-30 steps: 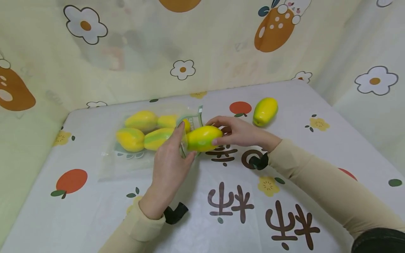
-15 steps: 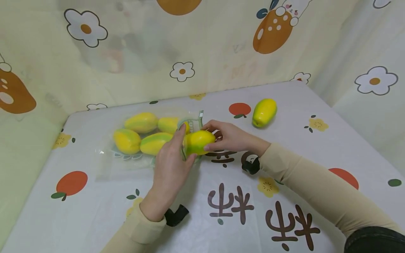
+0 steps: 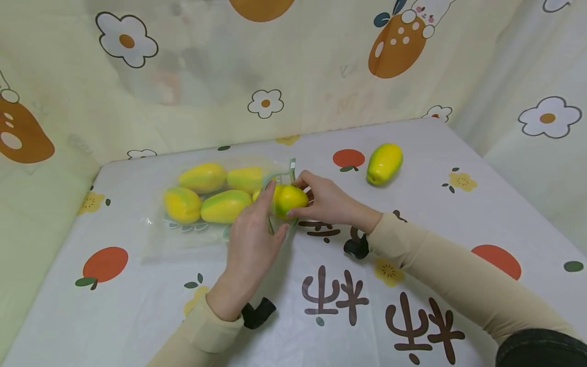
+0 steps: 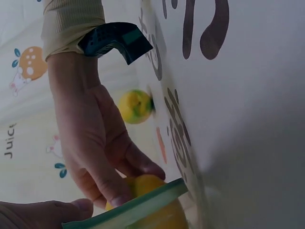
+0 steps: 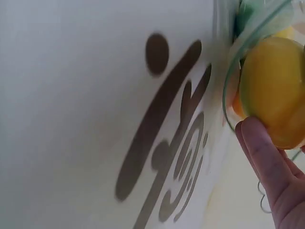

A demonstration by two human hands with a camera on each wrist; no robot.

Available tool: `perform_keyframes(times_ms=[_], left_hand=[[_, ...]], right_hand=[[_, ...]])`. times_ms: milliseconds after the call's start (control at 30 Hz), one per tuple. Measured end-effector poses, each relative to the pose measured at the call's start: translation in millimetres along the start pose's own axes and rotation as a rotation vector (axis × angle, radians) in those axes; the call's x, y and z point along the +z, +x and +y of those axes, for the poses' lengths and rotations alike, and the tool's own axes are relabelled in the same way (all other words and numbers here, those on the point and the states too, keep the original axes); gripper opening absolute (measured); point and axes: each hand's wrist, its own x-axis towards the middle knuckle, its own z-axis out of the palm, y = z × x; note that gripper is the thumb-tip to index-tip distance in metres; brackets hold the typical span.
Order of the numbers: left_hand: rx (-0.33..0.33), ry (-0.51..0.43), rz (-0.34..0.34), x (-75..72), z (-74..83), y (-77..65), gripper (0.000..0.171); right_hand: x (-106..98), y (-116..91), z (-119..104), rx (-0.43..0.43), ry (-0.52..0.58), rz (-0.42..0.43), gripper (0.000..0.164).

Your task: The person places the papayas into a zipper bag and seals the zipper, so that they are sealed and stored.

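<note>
On the patterned desk (image 3: 137,316), the right hand (image 3: 330,201) grasps a yellow-green fruit (image 3: 292,198) partway inside a clear bag (image 3: 192,240); the left hand (image 3: 252,239) touches the bag, whether gripping I cannot tell.

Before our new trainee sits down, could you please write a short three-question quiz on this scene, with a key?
1. True or false: The left hand is at the mouth of the clear bag, where the right hand grips a fruit.

2. Where is the fruit farthest to the right in the head view?
A) In the left hand
B) On the table, outside the bag
C) Inside the bag

3. Fill in the blank: In the left wrist view, the rim of the bag's mouth looks ____ in colour.

Key:
1. True
2. B
3. green
</note>
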Motion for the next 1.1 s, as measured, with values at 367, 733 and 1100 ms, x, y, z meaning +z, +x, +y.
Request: perform_keyframes(times_ms=[367,733,1100], left_hand=[[0.03,0.018,0.004,4.5,-0.7,0.6,0.08],[0.064,0.014,0.047,5.3,-3.5,0.8,0.082],[0.038,0.024,0.028,4.5,-1.6,1.4,0.083]], right_hand=[[9.6,9.3,-8.8,0.009,0.02,-0.102,0.057],[11.1,15.6,-4.4,-0.117,0.104,-0.255,0.05],[-20.6,-11.3,4.6,-0.055,0.102,-0.187,0.046]])
